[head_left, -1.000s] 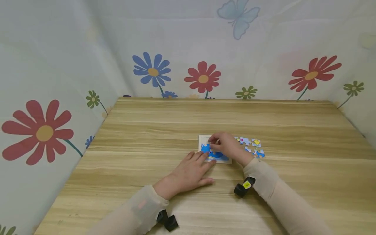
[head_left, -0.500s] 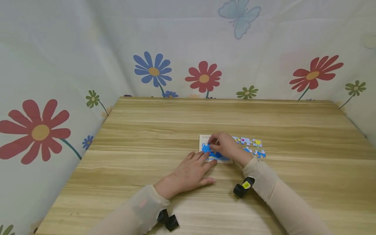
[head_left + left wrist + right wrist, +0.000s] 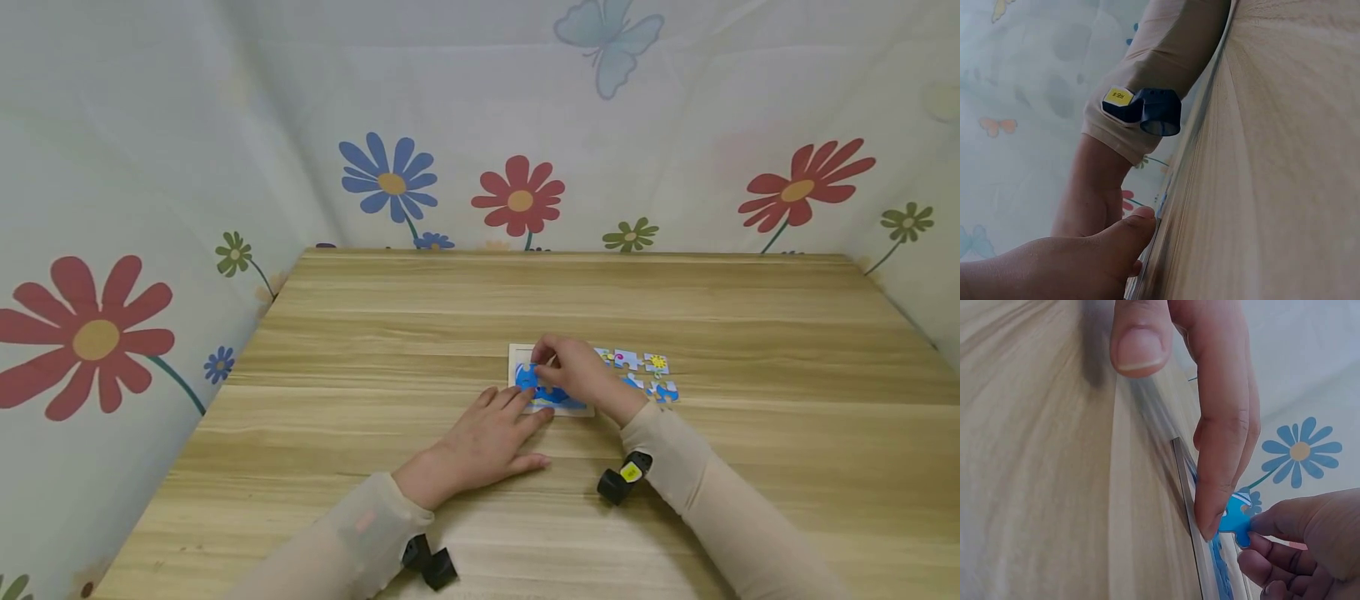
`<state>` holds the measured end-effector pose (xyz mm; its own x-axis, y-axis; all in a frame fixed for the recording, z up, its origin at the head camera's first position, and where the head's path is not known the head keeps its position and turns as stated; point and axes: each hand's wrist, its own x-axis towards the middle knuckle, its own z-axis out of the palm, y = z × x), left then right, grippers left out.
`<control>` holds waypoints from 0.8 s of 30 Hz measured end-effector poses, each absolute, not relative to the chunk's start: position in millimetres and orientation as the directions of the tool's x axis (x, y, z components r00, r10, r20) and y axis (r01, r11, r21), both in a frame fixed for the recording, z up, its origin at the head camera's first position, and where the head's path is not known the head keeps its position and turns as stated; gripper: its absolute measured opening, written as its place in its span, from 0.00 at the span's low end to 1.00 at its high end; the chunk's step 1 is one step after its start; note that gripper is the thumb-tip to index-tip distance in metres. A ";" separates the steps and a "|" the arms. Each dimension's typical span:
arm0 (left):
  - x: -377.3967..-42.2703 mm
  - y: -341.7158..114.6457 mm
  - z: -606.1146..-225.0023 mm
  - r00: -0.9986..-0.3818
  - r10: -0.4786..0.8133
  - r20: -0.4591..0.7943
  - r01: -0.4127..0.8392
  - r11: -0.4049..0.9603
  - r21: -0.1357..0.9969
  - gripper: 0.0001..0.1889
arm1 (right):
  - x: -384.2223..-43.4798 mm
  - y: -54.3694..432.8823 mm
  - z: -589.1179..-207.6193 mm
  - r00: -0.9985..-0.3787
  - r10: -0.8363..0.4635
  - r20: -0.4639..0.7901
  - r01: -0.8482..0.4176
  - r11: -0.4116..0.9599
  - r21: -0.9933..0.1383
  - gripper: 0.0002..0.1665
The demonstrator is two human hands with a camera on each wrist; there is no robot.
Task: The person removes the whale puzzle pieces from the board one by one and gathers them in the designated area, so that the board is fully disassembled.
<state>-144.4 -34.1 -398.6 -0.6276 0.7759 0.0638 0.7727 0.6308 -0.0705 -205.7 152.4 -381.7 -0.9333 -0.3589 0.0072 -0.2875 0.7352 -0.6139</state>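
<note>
Thumb and fingertips of my right hand (image 3: 573, 367) pinch a blue jigsaw piece (image 3: 1235, 520). In the right wrist view this piece stands tilted up from the puzzle board (image 3: 513, 360), at its left part. The board is a shallow, pale-rimmed tray with blue pieces (image 3: 555, 395) lying in its lower part. My left hand (image 3: 483, 437) lies palm down, fingers spread, with its fingertips on the board's lower left. The right hand hides much of the board's upper side.
Several loose jigsaw pieces lie on the wooden table (image 3: 375, 317) just right of the board, among them one with a yellow sun (image 3: 657, 363) and a blue one (image 3: 663, 392). A flowered cloth (image 3: 450, 100) hangs behind the table.
The pinched blue piece has turned and tilted slightly at the board's left side. Both hands keep nearly the same place.
</note>
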 end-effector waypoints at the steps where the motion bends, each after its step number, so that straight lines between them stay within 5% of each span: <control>1: -144.5 -34.1 -398.3 -0.628 0.776 0.064 0.773 0.631 -0.069 0.33 | -205.7 152.5 -381.4 -0.932 -0.362 0.015 -0.294 0.734 -0.612 0.04; 24: -143.8 -33.8 -396.3 -0.644 0.765 0.029 0.764 0.644 -0.043 0.33 | -199.9 173.2 -356.3 -0.941 -0.337 0.035 -0.277 0.706 -0.652 0.04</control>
<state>-143.8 -33.8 -396.3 -0.6435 0.7649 0.0288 0.7637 0.6442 -0.0431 -199.9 173.2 -356.3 -0.9410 -0.3366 0.0353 -0.2771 0.7062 -0.6515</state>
